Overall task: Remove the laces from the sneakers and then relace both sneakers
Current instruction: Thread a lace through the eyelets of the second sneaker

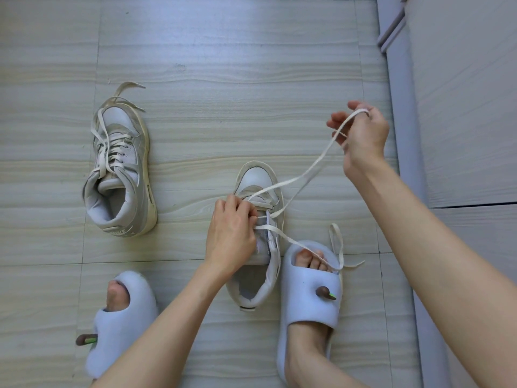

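My left hand (232, 233) rested on near sneaker (258, 233), fingers curled, pinching lace (305, 169) at eyelet rows. My right hand (361, 133) was raised up and to right of sneaker, fingers gripping loop of same lace, drawn taut away from shoe. Free lace end trailed over right slipper (307, 298). Near sneaker stood on tiled floor (223, 79) between my slippers, toe pointing away. Second sneaker (120, 169) stood well apart to left, laced, ends loose past toe. Left slipper (123, 326) lay at lower left.

Laced sneaker (120, 175) lies left of the held sneaker (258, 236).
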`<state>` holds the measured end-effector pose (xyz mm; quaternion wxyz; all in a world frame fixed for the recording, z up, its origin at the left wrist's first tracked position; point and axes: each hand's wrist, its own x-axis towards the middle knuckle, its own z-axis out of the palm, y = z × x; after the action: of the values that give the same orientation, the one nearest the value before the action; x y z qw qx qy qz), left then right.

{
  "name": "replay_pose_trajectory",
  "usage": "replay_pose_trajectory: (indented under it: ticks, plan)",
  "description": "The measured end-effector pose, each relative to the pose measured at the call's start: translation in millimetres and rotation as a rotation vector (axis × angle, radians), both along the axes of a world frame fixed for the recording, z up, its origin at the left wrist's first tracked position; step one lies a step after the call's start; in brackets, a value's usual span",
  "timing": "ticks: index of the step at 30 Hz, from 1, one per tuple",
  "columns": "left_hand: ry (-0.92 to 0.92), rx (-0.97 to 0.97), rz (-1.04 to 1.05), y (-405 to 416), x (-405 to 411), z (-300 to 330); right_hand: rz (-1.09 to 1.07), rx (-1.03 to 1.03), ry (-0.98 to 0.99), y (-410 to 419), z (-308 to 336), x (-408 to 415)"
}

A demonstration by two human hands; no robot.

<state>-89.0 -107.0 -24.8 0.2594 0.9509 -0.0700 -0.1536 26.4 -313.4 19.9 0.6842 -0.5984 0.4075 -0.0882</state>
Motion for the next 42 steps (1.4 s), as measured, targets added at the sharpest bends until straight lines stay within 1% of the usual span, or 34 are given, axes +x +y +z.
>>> replay_pose_trajectory:
  ticks: [1, 3, 5, 7, 9, 12, 13, 15, 16, 17, 18, 19, 20, 22, 23, 24, 25, 26, 27, 28, 32, 34, 36, 38, 39, 40, 41, 42]
  plan:
    - [0.009, -0.043, 0.024, 1.7, 1.3, -0.1, -0.022, 0.041, 0.01, -4.0, -1.8, -4.4]
    - [0.073, -0.193, 0.162, 8.0, 5.5, 1.5, -0.077, 0.132, 0.036, -12.7, -7.3, -18.0]
    - [0.21, -0.416, 0.336, 17.8, 10.5, 7.3, -0.147, 0.246, 0.05, -22.7, -14.2, -31.4]
    - [0.312, -0.638, 0.429, 27.4, 9.9, 15.9, -0.2, 0.35, 0.071, -30.1, -21.8, -42.9]
    - [0.365, -0.883, 0.493, 33.0, 7.9, 25.7, -0.178, 0.412, 0.121, -30.0, -29.1, -54.1]
    - [0.507, -1.387, 0.679, 34.5, 12.3, 39.8, -0.073, 0.466, 0.221, -17.9, -43.0, -71.5]
    - [0.541, -1.512, 0.726, 35.5, 15.8, 44.4, -0.042, 0.485, 0.248, -12.7, -46.9, -76.6]
    - [0.611, -1.639, 0.783, 38.6, 23.7, 51.9, -0.009, 0.53, 0.281, -4.4, -51.8, -83.5]
    - [0.661, -1.637, 0.793, 41.1, 28.2, 54.5, -0.009, 0.552, 0.289, -2.2, -53.0, -85.0]
    - [0.709, -1.578, 0.796, 44.2, 32.9, 56.1, -0.016, 0.568, 0.29, -1.6, -53.4, -85.6]
    - [0.723, -1.446, 0.787, 48.4, 36.9, 56.0, -0.025, 0.575, 0.284, -1.8, -53.4, -85.3]
    - [0.685, -1.24, 0.754, 53.6, 39.8, 54.3, -0.026, 0.568, 0.275, -2.8, -53.3, -84.8]
    - [0.606, -0.986, 0.685, 59.4, 41.5, 52.2, -0.007, 0.542, 0.268, -3.4, -53.0, -84.3]
    - [0.402, -0.492, 0.477, 71.8, 41.3, 46.0, 0.084, 0.448, 0.266, -1.1, -51.1, -84.4]
    - [0.338, -0.304, 0.35, 77.2, 40.0, 43.6, 0.13, 0.406, 0.263, 2.2, -50.5, -84.6]
    - [0.319, -0.151, 0.236, 81.0, 37.5, 41.0, 0.159, 0.383, 0.256, 6.2, -50.2, -84.8]
    - [0.341, -0.041, 0.146, 83.6, 33.5, 38.7, 0.17, 0.378, 0.245, 10.5, -49.9, -84.7]
    - [0.379, 0.009, 0.094, 85.1, 29.3, 36.8, 0.166, 0.386, 0.231, 14.5, -49.9, -84.3]
    - [0.41, -0.001, 0.078, 85.5, 25.9, 35.7, 0.147, 0.411, 0.215, 17.4, -50.0, -83.8]
    - [0.426, -0.059, 0.085, 85.5, 23.0, 35.0, 0.123, 0.453, 0.201, 19.5, -49.7, -82.9]
    - [0.429, -0.439, 0.3, 85.5, 21.0, 38.5, 0.061, 0.69, 0.199, 25.0, -45.3, -80.4]
    - [0.438, -0.621, 0.37, 75.6, 19.5, 42.3, 0.054, 0.757, 0.221, 33.2, -45.1, -81.4]
    - [0.464, -0.914, 0.451, 63.8, 19.0, 45.5, 0.142, 0.707, 0.243, 42.2, -46.2, -82.8]
    - [0.496, -1.28, 0.575, 60.4, 22.6, 48.9, 0.248, 0.644, 0.245, 48.1, -45.6, -82.5]
    - [0.49, -1.394, 0.64, 61.9, 25.6, 49.5, 0.26, 0.661, 0.234, 47.7, -45.2, -81.2]
    - [0.468, -1.416, 0.71, 64.2, 28.1, 48.7, 0.251, 0.694, 0.221, 46.3, -44.8, -79.6]
    - [0.439, -1.345, 0.767, 66.5, 29.7, 46.9, 0.243, 0.718, 0.211, 43.9, -45.0, -78.4]
    - [0.405, -1.191, 0.788, 69.7, 30.2, 43.0, 0.248, 0.723, 0.209, 41.8, -45.4, -78.1]
